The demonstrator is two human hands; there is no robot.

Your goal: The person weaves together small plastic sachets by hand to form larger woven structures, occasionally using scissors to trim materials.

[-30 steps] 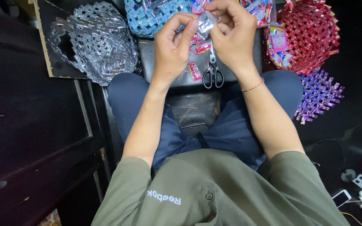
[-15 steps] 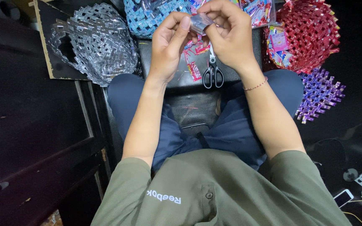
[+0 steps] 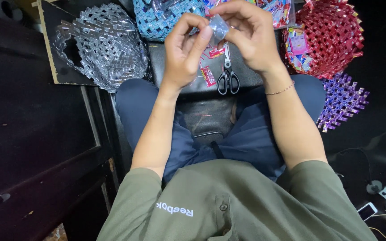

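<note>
We pinch 1 small silvery wrapper strip (image 3: 218,27) between both hands, far centre, raised above the dark stool top (image 3: 251,76). Left hand (image 3: 185,53) closes thumb and forefinger on its left edge; right hand (image 3: 251,38) curls narrow over its right side. Step in hand, as we judge it: folding or creasing the strip. Next move likely calls for a firm, even pinch along the fold.

Count:
- 1 pair of black-handled scissors (image 3: 228,76), just below the hands
- 4 woven pieces: silver (image 3: 106,47) far left, blue (image 3: 164,18) far centre, red (image 3: 331,38) far right, purple (image 3: 342,100) right
- loose wrappers (image 3: 207,76), too jumbled to count
</note>
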